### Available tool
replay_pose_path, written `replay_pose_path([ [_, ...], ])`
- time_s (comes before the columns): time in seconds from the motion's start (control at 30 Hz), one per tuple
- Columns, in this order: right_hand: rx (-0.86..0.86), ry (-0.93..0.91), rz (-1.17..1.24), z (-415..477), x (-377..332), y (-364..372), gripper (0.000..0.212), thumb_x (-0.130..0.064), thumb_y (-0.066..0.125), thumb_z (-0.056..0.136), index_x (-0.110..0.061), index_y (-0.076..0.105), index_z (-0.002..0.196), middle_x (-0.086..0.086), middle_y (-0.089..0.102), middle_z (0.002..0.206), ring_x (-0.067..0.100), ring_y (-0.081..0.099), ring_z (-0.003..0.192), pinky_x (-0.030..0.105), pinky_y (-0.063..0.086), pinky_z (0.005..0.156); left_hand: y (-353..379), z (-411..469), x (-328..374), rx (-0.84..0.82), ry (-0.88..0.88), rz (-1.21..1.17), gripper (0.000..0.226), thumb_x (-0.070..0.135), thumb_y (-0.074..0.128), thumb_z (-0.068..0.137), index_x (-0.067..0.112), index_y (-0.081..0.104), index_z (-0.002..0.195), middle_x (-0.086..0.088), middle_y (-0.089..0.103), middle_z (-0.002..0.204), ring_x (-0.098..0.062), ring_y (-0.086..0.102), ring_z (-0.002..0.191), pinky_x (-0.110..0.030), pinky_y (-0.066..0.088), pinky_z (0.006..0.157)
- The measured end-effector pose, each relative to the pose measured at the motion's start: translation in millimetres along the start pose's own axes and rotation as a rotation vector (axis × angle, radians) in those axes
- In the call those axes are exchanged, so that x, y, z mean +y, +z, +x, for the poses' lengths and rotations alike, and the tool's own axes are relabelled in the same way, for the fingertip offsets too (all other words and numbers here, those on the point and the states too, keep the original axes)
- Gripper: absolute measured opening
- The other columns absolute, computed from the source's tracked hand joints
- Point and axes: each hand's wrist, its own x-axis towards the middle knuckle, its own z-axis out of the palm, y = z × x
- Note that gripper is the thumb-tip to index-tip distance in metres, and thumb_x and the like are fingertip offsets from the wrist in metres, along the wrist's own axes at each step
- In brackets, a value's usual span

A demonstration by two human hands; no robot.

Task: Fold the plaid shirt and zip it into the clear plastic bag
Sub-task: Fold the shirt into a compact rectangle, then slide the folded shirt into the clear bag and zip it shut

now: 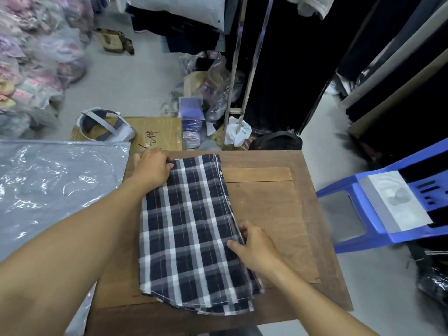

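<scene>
I see the plaid shirt lying on the wooden table, folded into a long narrow strip that runs from the table's far edge toward me. It lies between my two hands. My left hand is at the shirt's far left corner, fingers curled down over the cloth and gripping that corner against the table edge. My right hand is on the shirt's right edge, nearer to me, thumb on top of the plaid and fingers tucked under the folded edge, pinching it. The rounded hem of the shirt lies closest to me, below my right wrist.

The clear plastic bag lies flat just to the left of my left forearm, partly overhanging the table's left side; a grey zip edge runs along its far side. Beyond my left hand sits a cardboard box with a white and grey headset resting on it. Well to the right of my right hand stands a blue plastic chair with a grey and white flat box on its seat.
</scene>
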Motion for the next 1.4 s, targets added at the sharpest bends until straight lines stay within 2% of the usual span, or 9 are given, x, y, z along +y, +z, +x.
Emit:
replay_pose_path([
  [0.13, -0.002, -0.003, -0.136, 26.1, -4.9, -48.2, 0.019, -0.026, 0.064, 0.094, -0.035, 0.056, 0.109, -0.01, 0.068, 0.095, 0.012, 0.068, 0.083, 0.035, 0.059, 0.076, -5.3, -8.4, -16.6, -0.149, -0.113, -0.17, 0.021, 0.025, 0.062, 0.093, 0.022, 0.065, 0.072, -0.007, 0.071, 0.095, -0.028, 0.061, 0.098, -0.04, 0.045, 0.093],
  [0.23, 0.036, -0.04, -0.303, 57.9, -11.9, -88.8, 0.023, -0.02, 0.058, 0.093, -0.035, 0.06, 0.11, 0.0, 0.067, 0.108, 0.023, 0.065, 0.096, 0.04, 0.054, 0.085, -7.1, -26.8, -21.0, -0.297, -0.182, -0.301, 0.02, 0.025, 0.069, 0.089, 0.009, 0.068, 0.077, -0.008, 0.07, 0.085, -0.023, 0.062, 0.083, -0.032, 0.048, 0.077],
  [0.33, 0.09, -0.082, -0.493, 91.4, -22.0, -114.3, 0.037, -0.015, 0.053, 0.09, -0.035, 0.062, 0.118, 0.007, 0.064, 0.127, 0.034, 0.055, 0.121, 0.048, 0.043, 0.103, -4.1, -56.6, -14.5, -0.466, -0.208, -0.387, 0.023, 0.028, 0.073, 0.086, 0.014, 0.061, 0.072, -0.003, 0.066, 0.068, -0.014, 0.059, 0.062, -0.026, 0.042, 0.058],
  [0.47, 0.135, -0.103, -0.689, 114.0, -37.2, -124.0, 0.047, -0.012, 0.047, 0.093, -0.036, 0.057, 0.133, 0.01, 0.062, 0.132, 0.035, 0.05, 0.124, 0.05, 0.038, 0.107, 11.5, -85.7, -1.9, -0.558, -0.195, -0.466, 0.027, 0.026, 0.073, 0.087, 0.015, 0.056, 0.069, -0.005, 0.069, 0.068, -0.011, 0.054, 0.049, -0.02, 0.045, 0.05],
  [0.77, 0.141, -0.14, -0.763, 116.2, -32.1, -118.2, 0.05, -0.015, 0.043, 0.096, -0.034, 0.045, 0.142, 0.006, 0.051, 0.141, 0.032, 0.042, 0.128, 0.049, 0.036, 0.108, 16.4, -91.0, -1.8, -0.556, -0.211, -0.524, 0.026, 0.033, 0.072, 0.087, 0.013, 0.061, 0.077, -0.002, 0.07, 0.07, -0.011, 0.056, 0.053, -0.026, 0.05, 0.063],
  [0.9, 0.254, -0.228, -0.746, 109.0, -21.1, -112.3, 0.041, -0.02, 0.048, 0.095, -0.025, 0.051, 0.136, 0.007, 0.052, 0.135, 0.029, 0.045, 0.119, 0.043, 0.039, 0.104, 5.2, -76.6, -14.7, -0.302, -0.229, -0.397, 0.041, 0.05, 0.06, 0.09, 0.013, 0.068, 0.078, 0.0, 0.073, 0.074, -0.017, 0.067, 0.074, -0.033, 0.053, 0.073],
  [1.03, 0.358, -0.386, -0.648, 94.9, -14.7, -97.0, 0.03, -0.025, 0.061, 0.092, -0.017, 0.062, 0.121, 0.006, 0.056, 0.12, 0.025, 0.047, 0.107, 0.041, 0.046, 0.093, -10.9, -50.3, -61.7, 0.144, -0.269, -0.087, 0.047, 0.046, 0.052, 0.093, 0.011, 0.058, 0.125, -0.013, 0.056, 0.132, -0.034, 0.046, 0.126, -0.045, 0.041, 0.102],
  [1.2, 0.328, -0.56, -0.559, 79.7, -40.7, -68.3, 0.027, -0.023, 0.066, 0.091, -0.021, 0.066, 0.118, -0.004, 0.052, 0.112, 0.016, 0.046, 0.105, 0.034, 0.049, 0.087, -15.9, -28.1, -123.9, -0.036, -0.422, -0.022, 0.077, 0.059, 0.037, 0.094, 0.013, 0.018, 0.154, -0.016, 0.009, 0.164, -0.036, 0.009, 0.149, -0.049, 0.011, 0.12],
  [1.4, 0.193, -0.728, -0.473, 96.5, -105.6, -18.9, 0.021, -0.025, 0.063, 0.093, -0.021, 0.067, 0.113, -0.011, 0.049, 0.108, 0.013, 0.046, 0.106, 0.032, 0.046, 0.09, -9.8, -48.8, -143.4, -0.073, -0.287, -0.037, 0.076, 0.061, 0.042, 0.092, 0.018, 0.023, 0.152, -0.01, 0.012, 0.164, -0.031, 0.012, 0.15, -0.048, 0.017, 0.119],
])
